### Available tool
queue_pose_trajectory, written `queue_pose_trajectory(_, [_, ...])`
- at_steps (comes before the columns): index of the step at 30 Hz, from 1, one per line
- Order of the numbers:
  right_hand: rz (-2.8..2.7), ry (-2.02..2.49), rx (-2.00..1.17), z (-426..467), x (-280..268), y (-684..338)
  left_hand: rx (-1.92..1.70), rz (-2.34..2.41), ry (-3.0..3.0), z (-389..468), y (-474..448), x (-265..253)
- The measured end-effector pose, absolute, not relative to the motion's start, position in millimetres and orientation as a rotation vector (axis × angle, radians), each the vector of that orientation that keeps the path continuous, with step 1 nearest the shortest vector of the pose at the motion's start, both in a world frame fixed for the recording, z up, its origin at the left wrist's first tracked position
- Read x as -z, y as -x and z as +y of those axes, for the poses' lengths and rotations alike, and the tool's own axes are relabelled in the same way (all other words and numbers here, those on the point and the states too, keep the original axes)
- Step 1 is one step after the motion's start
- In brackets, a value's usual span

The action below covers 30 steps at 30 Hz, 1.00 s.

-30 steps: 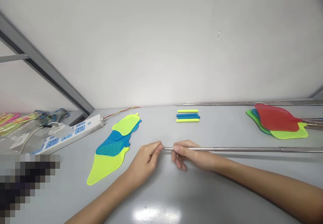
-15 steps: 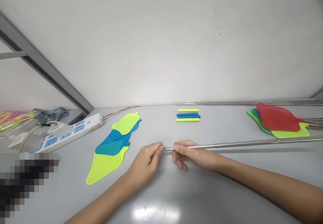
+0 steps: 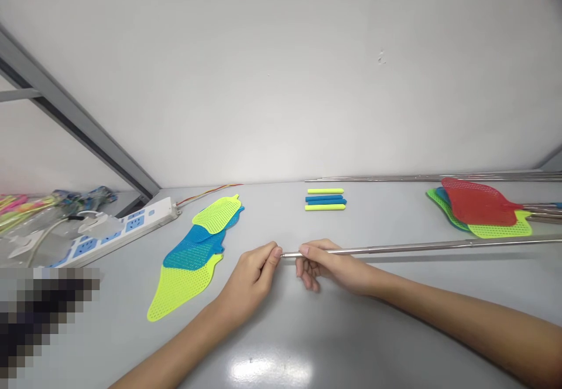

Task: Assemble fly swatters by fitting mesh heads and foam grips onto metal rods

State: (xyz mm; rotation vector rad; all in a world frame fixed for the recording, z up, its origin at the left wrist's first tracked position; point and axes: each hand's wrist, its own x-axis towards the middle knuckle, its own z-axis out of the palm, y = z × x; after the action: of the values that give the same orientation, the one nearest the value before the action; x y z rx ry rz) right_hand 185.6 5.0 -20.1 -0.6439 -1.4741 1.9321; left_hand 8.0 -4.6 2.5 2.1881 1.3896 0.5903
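Note:
A long metal telescopic rod runs across in front of me and out past the right edge. My left hand is closed on its thin left tip, between thumb and fingers. A little to the right, my right hand pinches the same rod between thumb and index finger, the other fingers curled below. Left of my hands lies an overlapping row of perforated fly swatter heads: a yellow-green one, a blue one and another yellow-green one. Blue and yellow-green plastic sleeves lie behind my hands.
At the right, a red fly swatter rests on green and blue ones with metal handles. Several thin metal rods lie along the wall. A white power strip and plastic bags are at the left, near a grey frame post.
Both hands keep their grip on the rod with almost no movement. The whole view has shifted slightly, so things appear a little further left.

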Motion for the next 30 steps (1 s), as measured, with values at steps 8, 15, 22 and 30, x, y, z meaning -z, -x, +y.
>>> queue_pose_trajectory(8, [-1.477, 0.672, -1.902, 6, 23, -184, -0.589, 1.407, -2.223, -2, -8, -6])
queue_pose_trajectory(15, [-1.521, 0.663, -1.887, 7, 22, -182, -0.642, 1.388, -2.289, -3, -5, -12])
queue_pose_trajectory(22, [-1.525, 0.662, -1.906, 8, 23, -183, -0.616, 1.178, -2.382, -5, -6, -12])
queue_pose_trajectory(30, [-1.509, 0.682, -1.855, 6, 21, -182, -0.537, 1.208, -2.415, -2, -5, -7])
